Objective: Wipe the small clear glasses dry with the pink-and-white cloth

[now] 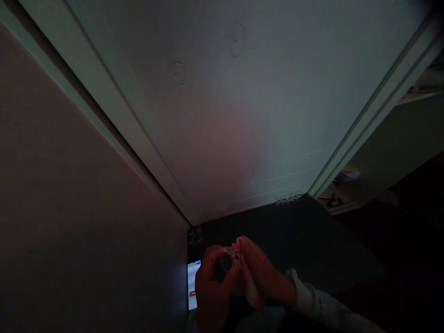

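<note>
In the dim light at the bottom of the head view, my left hand (213,286) is closed round a small round object (227,262) with a clear, shiny rim and a dark middle. What kind of object it is, I cannot make out. My right hand (265,273) is close against it on the right, fingers together, pressed on a pale, soft-looking thing (251,289) lit pinkish red. A reddish glow shows between the two hands. Left of my left hand, and partly hidden by it, lies a phone (192,286) with its screen lit.
Below and beyond the hands is a dark flat surface (287,236). A pale panel (222,115) with embossed marks rises behind it. A plain wall (86,208) stands close on the left. Shelves with items (335,194) are at the right, in shadow.
</note>
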Available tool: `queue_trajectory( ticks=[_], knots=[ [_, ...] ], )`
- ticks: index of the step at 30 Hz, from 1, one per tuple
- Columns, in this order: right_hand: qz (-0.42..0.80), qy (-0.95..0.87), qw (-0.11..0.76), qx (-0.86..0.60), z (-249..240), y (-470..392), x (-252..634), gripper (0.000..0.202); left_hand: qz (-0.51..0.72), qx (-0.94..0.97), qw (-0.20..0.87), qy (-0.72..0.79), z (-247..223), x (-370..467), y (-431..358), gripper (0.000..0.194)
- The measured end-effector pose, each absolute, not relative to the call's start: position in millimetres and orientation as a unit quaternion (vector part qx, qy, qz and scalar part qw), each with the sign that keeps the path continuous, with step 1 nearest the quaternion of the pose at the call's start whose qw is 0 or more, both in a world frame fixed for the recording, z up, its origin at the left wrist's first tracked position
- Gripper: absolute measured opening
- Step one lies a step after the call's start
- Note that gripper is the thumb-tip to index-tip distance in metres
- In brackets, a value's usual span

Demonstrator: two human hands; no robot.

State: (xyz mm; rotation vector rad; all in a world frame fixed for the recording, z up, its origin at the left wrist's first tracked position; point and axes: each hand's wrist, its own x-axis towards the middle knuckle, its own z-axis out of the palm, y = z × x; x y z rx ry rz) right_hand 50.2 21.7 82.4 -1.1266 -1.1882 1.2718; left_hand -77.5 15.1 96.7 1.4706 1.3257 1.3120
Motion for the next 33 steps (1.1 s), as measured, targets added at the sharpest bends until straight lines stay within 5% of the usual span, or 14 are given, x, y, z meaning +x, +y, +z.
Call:
queue_trajectory(
  ticks=[4,11,18,33],
  knots=[
    [0.507,-0.539,0.474,-0.478,72.4,24.1,69.7,0.04,0.502,0.63,0.33,0.492,96.6,-67.6,15.1,0.02],
    [0.512,-0.64,0.389,-0.421,70.1,25.9,133.4,0.009,0.407,0.724,0.325,0.452,113.4,-25.5,19.1,0.021],
    [0.492,-0.75,0.312,-0.314,87.3,30.4,197.1,0.008,0.379,0.761,0.361,0.385,134.0,33.6,18.3,0.021],
    [0.501,-0.748,0.334,-0.28,79.9,27.5,209.9,0.005,0.368,0.763,0.373,0.379,141.4,55.4,9.6,0.018]
  ],
)
